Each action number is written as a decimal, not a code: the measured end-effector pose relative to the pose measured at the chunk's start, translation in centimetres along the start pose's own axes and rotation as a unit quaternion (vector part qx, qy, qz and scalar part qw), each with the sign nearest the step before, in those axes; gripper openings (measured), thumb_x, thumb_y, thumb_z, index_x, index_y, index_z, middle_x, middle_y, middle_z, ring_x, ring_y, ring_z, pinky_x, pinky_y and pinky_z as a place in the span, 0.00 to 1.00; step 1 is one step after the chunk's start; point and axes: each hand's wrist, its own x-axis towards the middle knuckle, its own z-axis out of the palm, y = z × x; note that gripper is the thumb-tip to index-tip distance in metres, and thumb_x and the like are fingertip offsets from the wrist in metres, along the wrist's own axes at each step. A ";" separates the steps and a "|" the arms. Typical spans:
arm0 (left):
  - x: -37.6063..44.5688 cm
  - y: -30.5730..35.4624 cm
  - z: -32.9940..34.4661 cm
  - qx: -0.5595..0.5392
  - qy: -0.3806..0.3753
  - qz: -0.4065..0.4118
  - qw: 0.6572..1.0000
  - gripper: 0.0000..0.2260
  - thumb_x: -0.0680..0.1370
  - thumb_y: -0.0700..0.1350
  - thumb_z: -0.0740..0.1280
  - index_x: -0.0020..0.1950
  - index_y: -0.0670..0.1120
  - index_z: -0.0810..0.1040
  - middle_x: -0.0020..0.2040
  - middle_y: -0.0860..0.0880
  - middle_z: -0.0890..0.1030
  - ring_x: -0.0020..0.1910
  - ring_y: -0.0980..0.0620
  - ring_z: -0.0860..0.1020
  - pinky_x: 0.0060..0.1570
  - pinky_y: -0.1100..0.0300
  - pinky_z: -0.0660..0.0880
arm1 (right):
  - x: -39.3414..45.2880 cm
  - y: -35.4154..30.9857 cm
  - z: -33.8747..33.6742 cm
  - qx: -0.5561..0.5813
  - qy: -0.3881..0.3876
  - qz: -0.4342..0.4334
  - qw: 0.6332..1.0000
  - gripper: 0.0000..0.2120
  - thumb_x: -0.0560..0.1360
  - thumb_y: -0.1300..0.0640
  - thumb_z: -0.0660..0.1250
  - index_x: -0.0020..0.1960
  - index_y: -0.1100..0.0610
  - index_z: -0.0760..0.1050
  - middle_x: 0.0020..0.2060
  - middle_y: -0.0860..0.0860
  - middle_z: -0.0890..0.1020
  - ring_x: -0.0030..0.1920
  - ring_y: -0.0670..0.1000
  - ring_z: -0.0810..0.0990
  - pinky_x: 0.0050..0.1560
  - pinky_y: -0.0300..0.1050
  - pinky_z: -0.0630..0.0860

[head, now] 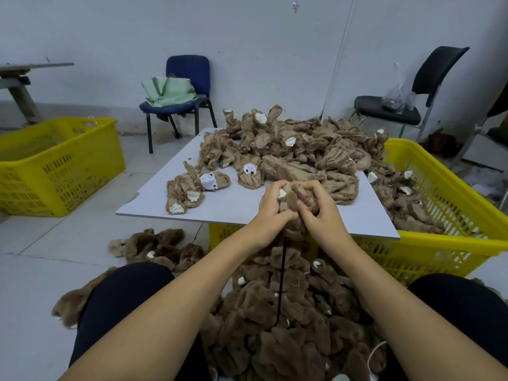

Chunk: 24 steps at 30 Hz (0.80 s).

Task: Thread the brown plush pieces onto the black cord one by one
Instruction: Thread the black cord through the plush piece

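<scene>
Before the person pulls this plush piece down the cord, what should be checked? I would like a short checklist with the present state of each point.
1. Left hand grips the plush piece: ok.
2. Right hand grips it too: ok.
3. Black cord hangs straight below the hands: ok.
4. Cord tip through the piece: cannot tell, hidden by fingers.
5. More pieces wait on the white board: ok.

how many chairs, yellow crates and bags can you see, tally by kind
chairs: 2, a blue chair and a black chair
yellow crates: 2, a left crate and a right crate
bags: 2, a green tote bag and a clear plastic bag
total: 6
</scene>
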 end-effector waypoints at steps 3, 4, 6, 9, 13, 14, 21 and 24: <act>0.2 1.0 0.0 -0.047 0.040 -0.002 0.998 0.12 0.84 0.48 0.61 0.61 0.40 0.74 0.50 0.44 0.77 0.46 0.57 0.77 0.43 0.67 0.75 | 0.4 -0.3 -0.8 -0.029 -0.012 -0.011 0.999 0.14 0.79 0.70 0.63 0.57 0.52 0.74 0.46 0.49 0.80 0.44 0.51 0.80 0.44 0.49 0.78; 0.4 1.4 -0.3 -0.042 0.071 -0.002 0.997 0.14 0.85 0.47 0.59 0.58 0.37 0.77 0.47 0.44 0.78 0.42 0.57 0.78 0.40 0.66 0.74 | 0.6 -0.4 -0.9 -0.040 -0.019 -0.013 0.999 0.15 0.79 0.69 0.63 0.56 0.51 0.74 0.44 0.53 0.79 0.41 0.53 0.78 0.42 0.52 0.75; 1.0 2.0 -1.2 -0.004 0.096 0.008 0.995 0.13 0.85 0.44 0.61 0.52 0.37 0.81 0.47 0.47 0.81 0.44 0.55 0.79 0.42 0.63 0.76 | 1.0 -0.5 -0.9 -0.039 -0.018 -0.014 0.999 0.13 0.80 0.67 0.64 0.52 0.48 0.75 0.38 0.58 0.75 0.33 0.50 0.70 0.35 0.49 0.68; 1.8 2.7 -2.8 0.057 0.080 0.005 0.995 0.04 0.81 0.39 0.67 0.48 0.42 0.82 0.50 0.46 0.82 0.46 0.51 0.80 0.42 0.56 0.77 | 1.7 -0.9 -0.8 -0.024 -0.003 -0.028 0.999 0.07 0.81 0.62 0.69 0.49 0.50 0.75 0.34 0.56 0.72 0.30 0.45 0.64 0.33 0.42 0.63; 2.2 2.8 -3.4 0.028 0.093 -0.015 0.995 0.06 0.78 0.34 0.70 0.46 0.44 0.78 0.44 0.46 0.81 0.40 0.51 0.79 0.33 0.63 0.74 | 2.3 -1.9 -0.4 -0.017 -0.007 -0.049 0.999 0.10 0.77 0.66 0.69 0.49 0.51 0.76 0.47 0.57 0.81 0.38 0.56 0.76 0.40 0.54 0.73; 2.3 2.7 -3.4 0.021 0.099 -0.015 0.995 0.08 0.77 0.33 0.71 0.47 0.45 0.77 0.44 0.47 0.80 0.40 0.51 0.79 0.32 0.64 0.74 | 2.5 -2.1 -0.3 -0.013 -0.004 -0.053 0.999 0.11 0.75 0.68 0.68 0.49 0.52 0.76 0.50 0.58 0.81 0.46 0.63 0.78 0.47 0.60 0.76; 2.3 2.4 -2.5 0.066 0.145 0.063 0.985 0.16 0.73 0.27 0.67 0.34 0.46 0.71 0.34 0.49 0.73 0.26 0.63 0.70 0.27 0.71 0.66 | 3.3 -0.7 -0.4 0.006 -0.005 0.032 0.999 0.09 0.76 0.59 0.71 0.53 0.49 0.78 0.54 0.48 0.82 0.56 0.49 0.81 0.58 0.56 0.80; 2.2 1.7 -2.5 0.037 0.143 0.058 0.987 0.12 0.74 0.32 0.71 0.41 0.45 0.71 0.40 0.46 0.76 0.28 0.61 0.69 0.30 0.68 0.68 | 2.7 0.2 0.0 0.053 -0.025 0.063 0.996 0.06 0.76 0.53 0.70 0.51 0.49 0.75 0.47 0.49 0.83 0.50 0.50 0.83 0.51 0.50 0.82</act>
